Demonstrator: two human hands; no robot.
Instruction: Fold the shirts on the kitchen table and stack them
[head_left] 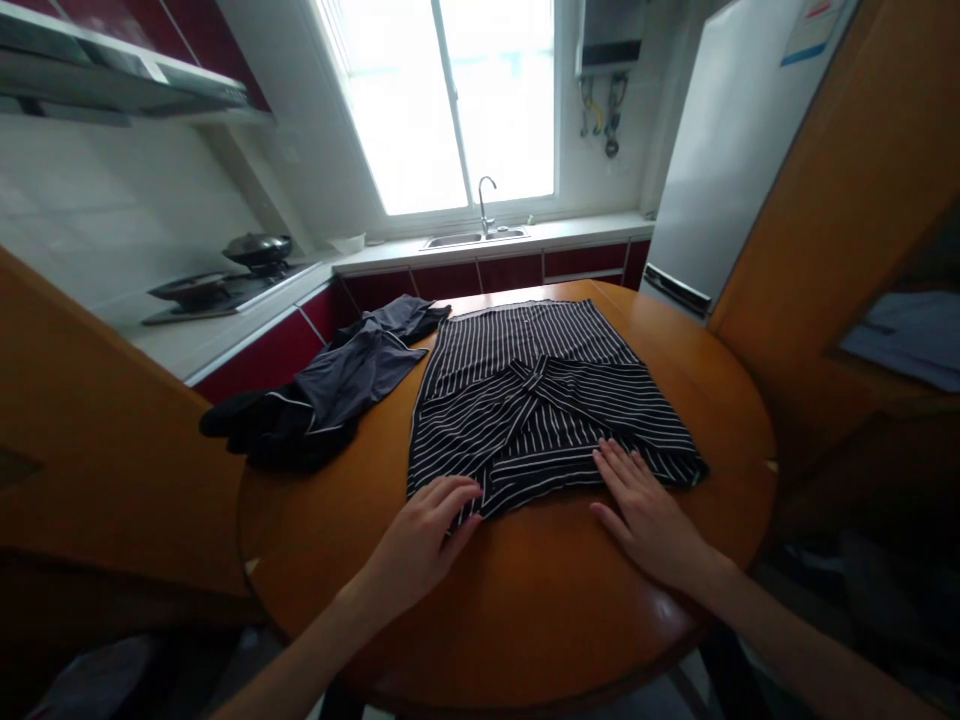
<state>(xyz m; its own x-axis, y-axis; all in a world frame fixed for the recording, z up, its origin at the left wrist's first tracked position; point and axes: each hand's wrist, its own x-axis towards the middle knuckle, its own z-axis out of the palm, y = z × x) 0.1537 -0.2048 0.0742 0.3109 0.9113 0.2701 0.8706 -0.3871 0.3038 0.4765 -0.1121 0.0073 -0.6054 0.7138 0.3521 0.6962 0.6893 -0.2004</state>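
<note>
A black garment with thin white stripes (529, 335) lies spread on a round wooden table (540, 620). Two bands of its cloth cross at a twisted knot in the middle; whether it is a skirt, a top or an apron I cannot make out. At its near left corner, my left hand (424, 535) rests with fingers bent and thumb apart, cloth showing in the gap. My right hand (649, 515) lies flat, its fingertips on the garment's near right edge and its palm over the wood.
Dark grey and black clothing with white piping (345, 375) lies bunched at the table's left, partly over the rim. Beyond are a counter with a sink (457, 240), a stove with a lidded wok (259, 248) and a fridge (735, 130). Wooden panels flank both sides.
</note>
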